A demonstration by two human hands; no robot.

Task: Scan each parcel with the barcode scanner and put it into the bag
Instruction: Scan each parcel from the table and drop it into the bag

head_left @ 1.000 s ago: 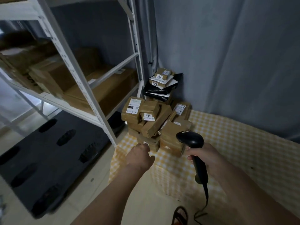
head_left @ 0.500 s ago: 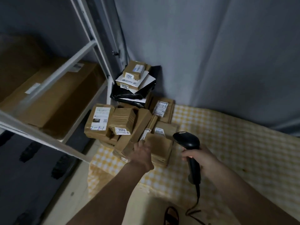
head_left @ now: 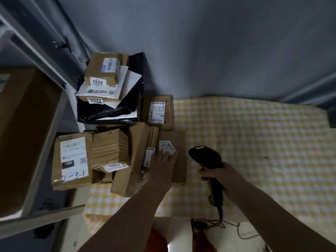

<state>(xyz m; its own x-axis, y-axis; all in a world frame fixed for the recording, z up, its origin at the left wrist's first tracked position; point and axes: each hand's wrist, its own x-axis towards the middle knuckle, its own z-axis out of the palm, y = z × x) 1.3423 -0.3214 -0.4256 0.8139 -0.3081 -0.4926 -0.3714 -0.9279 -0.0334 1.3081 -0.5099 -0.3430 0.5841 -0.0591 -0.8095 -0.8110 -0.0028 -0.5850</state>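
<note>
Head view, looking down on a table covered with a yellow-and-white checked cloth [head_left: 245,142]. At centre frame the left hand [head_left: 163,165] lies on a flat brown parcel [head_left: 179,160], fingers extended and laid over the lower edge of its white label [head_left: 166,146]; the fingers are straight and apart, not curled round the box. At centre right the right hand [head_left: 218,172] is clamped round the handle of the black barcode scanner [head_left: 206,157], whose head sits just right of the flat parcel and points toward the upper left of the frame. The scanner's cable [head_left: 229,226] trails off the near table edge at lower centre.

Left of the flat parcel a heap of brown cartons fills the centre left: a box hand-marked "2-3-1" [head_left: 72,160], a crumpled box labelled "5003" [head_left: 111,150], and a long tilted carton [head_left: 134,157] leaning between them and the flat parcel. Above the flat parcel, touching it, stands a box with a printed shipping label [head_left: 157,113]. In the upper left a small box marked "1222" [head_left: 102,70] tops white mailers on a black poly bag [head_left: 127,99]. A metal shelf holding a large carton [head_left: 23,133] occupies the left edge. A grey curtain [head_left: 218,42] spans the top.
</note>
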